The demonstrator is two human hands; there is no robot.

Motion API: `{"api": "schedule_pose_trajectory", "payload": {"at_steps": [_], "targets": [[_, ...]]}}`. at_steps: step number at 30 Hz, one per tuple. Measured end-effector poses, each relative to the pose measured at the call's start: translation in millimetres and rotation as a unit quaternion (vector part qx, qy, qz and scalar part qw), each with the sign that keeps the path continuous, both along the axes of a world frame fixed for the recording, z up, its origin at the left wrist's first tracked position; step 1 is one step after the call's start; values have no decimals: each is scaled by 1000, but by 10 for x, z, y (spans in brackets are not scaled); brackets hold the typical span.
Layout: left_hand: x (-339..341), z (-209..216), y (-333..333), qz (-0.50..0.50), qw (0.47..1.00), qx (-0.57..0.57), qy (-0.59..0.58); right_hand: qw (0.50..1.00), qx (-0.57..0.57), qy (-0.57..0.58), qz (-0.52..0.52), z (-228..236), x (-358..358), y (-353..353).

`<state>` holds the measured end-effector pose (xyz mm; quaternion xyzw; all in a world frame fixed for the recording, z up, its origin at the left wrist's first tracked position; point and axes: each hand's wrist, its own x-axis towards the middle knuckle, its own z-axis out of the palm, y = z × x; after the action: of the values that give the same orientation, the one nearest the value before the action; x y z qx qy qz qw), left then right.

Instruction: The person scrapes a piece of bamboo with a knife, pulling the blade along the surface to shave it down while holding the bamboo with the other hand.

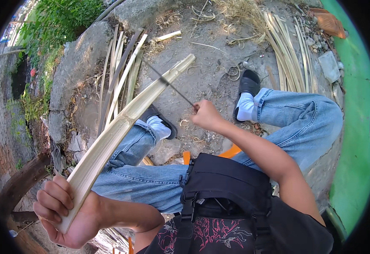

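My left hand (77, 213) is closed round the lower end of a long, pale split bamboo piece (119, 120). The piece slants up and away to the right, its hollow inner face showing and a node near its middle. My right hand (208, 116) is a closed fist on a thin, dark knife (181, 95), seen nearly edge-on and a little blurred. Its blade crosses the bamboo near the far end; whether it touches or cuts in, I cannot tell. The knife's handle is hidden in my fist.
Bamboo strips (123, 70) lie at the far left, and another bundle (283, 51) at the far right. Curled shavings (244, 17) litter the concrete ground. My sandalled feet stand apart. A green wall (356, 106) rises at the right, a rough stone ledge (77, 63) at the left.
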<state>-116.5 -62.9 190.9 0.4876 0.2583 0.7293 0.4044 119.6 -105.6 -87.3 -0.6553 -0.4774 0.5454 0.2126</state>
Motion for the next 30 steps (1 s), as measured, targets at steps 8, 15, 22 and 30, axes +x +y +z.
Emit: {"api": "schedule_pose_trajectory", "payload": {"at_steps": [8, 15, 22, 30], "targets": [[-96, -42, 54, 22, 1000, -7, 7, 997, 73, 10, 22, 719, -377, 61], [-79, -64, 36, -10, 1000, -14, 2, 990, -9, -123, -62, -485, 170, 158], [-66, -18, 25, 11, 1000, -8, 3, 1000, 12, 15, 5, 378, -198, 241], [-90, -30, 46, 10, 1000, -9, -5, 997, 51, 53, -5, 448, -349, 132]]}}
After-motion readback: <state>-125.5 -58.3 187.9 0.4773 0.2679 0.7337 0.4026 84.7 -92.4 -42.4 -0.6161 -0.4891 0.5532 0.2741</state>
